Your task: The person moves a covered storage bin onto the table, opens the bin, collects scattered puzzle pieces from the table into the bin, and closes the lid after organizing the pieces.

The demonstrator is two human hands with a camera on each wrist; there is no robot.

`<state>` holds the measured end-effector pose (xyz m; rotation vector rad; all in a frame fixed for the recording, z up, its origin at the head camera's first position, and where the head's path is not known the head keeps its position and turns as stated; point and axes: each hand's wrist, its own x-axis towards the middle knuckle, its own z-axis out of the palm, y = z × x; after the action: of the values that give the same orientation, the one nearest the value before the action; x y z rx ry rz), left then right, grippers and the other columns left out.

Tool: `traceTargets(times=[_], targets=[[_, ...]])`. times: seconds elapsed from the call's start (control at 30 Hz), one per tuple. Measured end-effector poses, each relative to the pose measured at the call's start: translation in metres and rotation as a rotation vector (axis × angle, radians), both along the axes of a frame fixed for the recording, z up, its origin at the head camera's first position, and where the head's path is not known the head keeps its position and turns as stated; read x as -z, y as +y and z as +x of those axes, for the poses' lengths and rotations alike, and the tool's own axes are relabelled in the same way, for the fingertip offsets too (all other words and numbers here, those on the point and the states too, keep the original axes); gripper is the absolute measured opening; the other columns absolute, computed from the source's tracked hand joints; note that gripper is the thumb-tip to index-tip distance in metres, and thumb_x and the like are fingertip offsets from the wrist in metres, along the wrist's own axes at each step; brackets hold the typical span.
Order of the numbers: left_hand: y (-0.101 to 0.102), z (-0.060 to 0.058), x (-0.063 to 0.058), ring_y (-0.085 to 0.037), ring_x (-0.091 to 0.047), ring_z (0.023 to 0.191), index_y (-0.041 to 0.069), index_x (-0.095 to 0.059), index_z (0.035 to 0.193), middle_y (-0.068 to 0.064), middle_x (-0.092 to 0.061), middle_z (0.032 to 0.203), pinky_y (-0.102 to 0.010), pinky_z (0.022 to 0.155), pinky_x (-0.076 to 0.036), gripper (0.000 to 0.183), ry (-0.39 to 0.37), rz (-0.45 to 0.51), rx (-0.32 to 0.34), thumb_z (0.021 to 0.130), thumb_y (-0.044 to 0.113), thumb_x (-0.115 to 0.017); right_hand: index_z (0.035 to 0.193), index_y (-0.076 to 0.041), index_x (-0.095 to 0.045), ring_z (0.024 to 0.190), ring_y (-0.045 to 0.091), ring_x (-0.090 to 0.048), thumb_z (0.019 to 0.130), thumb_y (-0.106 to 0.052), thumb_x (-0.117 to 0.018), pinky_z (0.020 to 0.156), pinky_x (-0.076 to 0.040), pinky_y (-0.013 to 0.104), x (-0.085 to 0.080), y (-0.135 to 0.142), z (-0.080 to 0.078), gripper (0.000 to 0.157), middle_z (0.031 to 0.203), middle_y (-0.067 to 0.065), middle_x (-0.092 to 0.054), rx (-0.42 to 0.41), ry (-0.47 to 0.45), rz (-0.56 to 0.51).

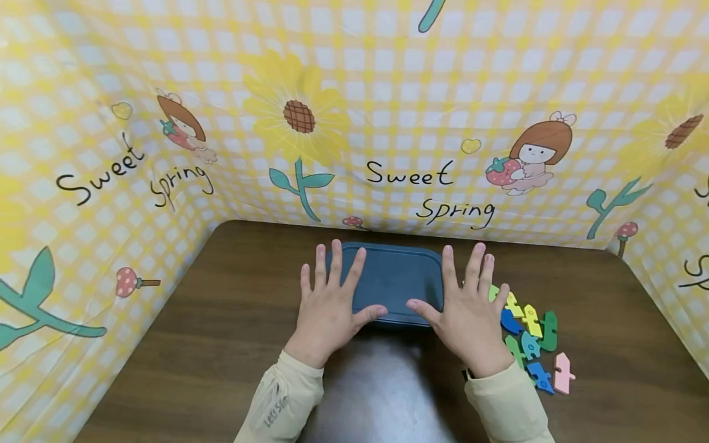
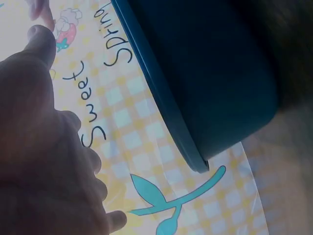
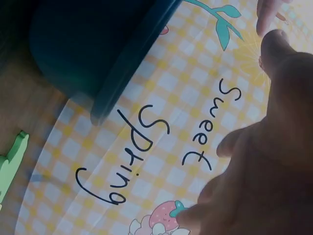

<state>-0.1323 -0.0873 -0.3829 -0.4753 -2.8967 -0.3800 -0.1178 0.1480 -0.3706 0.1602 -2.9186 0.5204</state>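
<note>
Both hands are spread palm down, fingers splayed, over a dark blue lidded box (image 1: 399,277) on the table. My left hand (image 1: 330,304) overlaps the box's left edge in the head view, its thumb pointing inward. Over the right edge is my right hand (image 1: 471,311), also holding nothing. In the left wrist view, the box's side wall (image 2: 210,83) and lid rim show beside the left hand (image 2: 44,132). The right wrist view has the box (image 3: 93,44) at upper left and the right hand (image 3: 264,147) apart from it.
Several coloured puzzle-like pieces, among them a pink one (image 1: 562,373), a dark green one (image 1: 549,331) and a yellow one (image 1: 531,320), lie on the brown table (image 1: 221,357) right of the box. Behind hangs a yellow checked cloth (image 1: 388,123), which also encloses both sides.
</note>
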Motion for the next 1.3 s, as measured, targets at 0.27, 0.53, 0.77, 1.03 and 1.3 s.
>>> traceTargets(times=[0.27,0.53,0.77,1.03,1.3], targets=[[-0.028,-0.02,0.017,-0.031,0.017,0.151,0.028,0.003,0.164,-0.013,0.011,0.167,-0.063,0.116,0.001,0.107,-0.042,0.085,0.025,0.088,0.071,-0.059,0.163,-0.014,0.006,0.147,0.047,0.019,0.091,-0.059,-0.067,0.102,-0.004,0.081,0.001,0.035,-0.015,0.112,0.161,0.025,0.025,-0.083,-0.154,-0.147],[-0.061,-0.005,0.047,-0.038,0.001,0.152,0.023,0.001,0.164,-0.02,-0.001,0.166,-0.067,0.114,-0.004,0.112,-0.202,0.166,0.055,0.087,0.063,-0.069,0.164,-0.012,0.003,0.145,0.057,0.001,0.092,-0.055,-0.069,0.1,-0.017,0.08,0.025,0.081,-0.01,0.11,0.162,0.034,0.007,-0.164,-0.329,-0.262],[-0.069,0.005,0.059,-0.037,-0.016,0.151,0.016,-0.007,0.165,-0.017,-0.018,0.165,-0.065,0.115,-0.01,0.112,-0.296,0.3,0.033,0.086,0.051,-0.077,0.163,-0.008,-0.019,0.143,0.052,-0.026,0.102,-0.028,-0.064,0.105,-0.031,0.068,0.029,0.096,-0.054,0.078,0.161,0.029,-0.02,-0.36,-0.408,-0.298],[-0.068,-0.001,0.051,-0.03,-0.03,0.147,0.012,-0.009,0.164,-0.01,-0.028,0.163,-0.06,0.116,-0.017,0.112,-0.273,0.324,0.018,0.085,0.046,-0.08,0.16,0.004,-0.017,0.142,0.052,-0.028,0.099,0.006,-0.056,0.103,-0.042,0.056,0.037,0.096,-0.098,0.072,0.16,0.032,-0.021,-0.552,-0.542,-0.536],[-0.067,-0.007,0.046,-0.033,-0.033,0.146,0.018,-0.005,0.165,-0.008,-0.022,0.165,-0.059,0.116,-0.018,0.113,-0.302,0.389,0.019,0.085,0.042,-0.082,0.157,0.008,-0.019,0.144,0.049,-0.023,0.1,0.004,-0.055,0.109,-0.034,0.054,0.039,0.092,-0.112,0.068,0.16,0.032,-0.02,-0.64,-0.524,-0.561]])
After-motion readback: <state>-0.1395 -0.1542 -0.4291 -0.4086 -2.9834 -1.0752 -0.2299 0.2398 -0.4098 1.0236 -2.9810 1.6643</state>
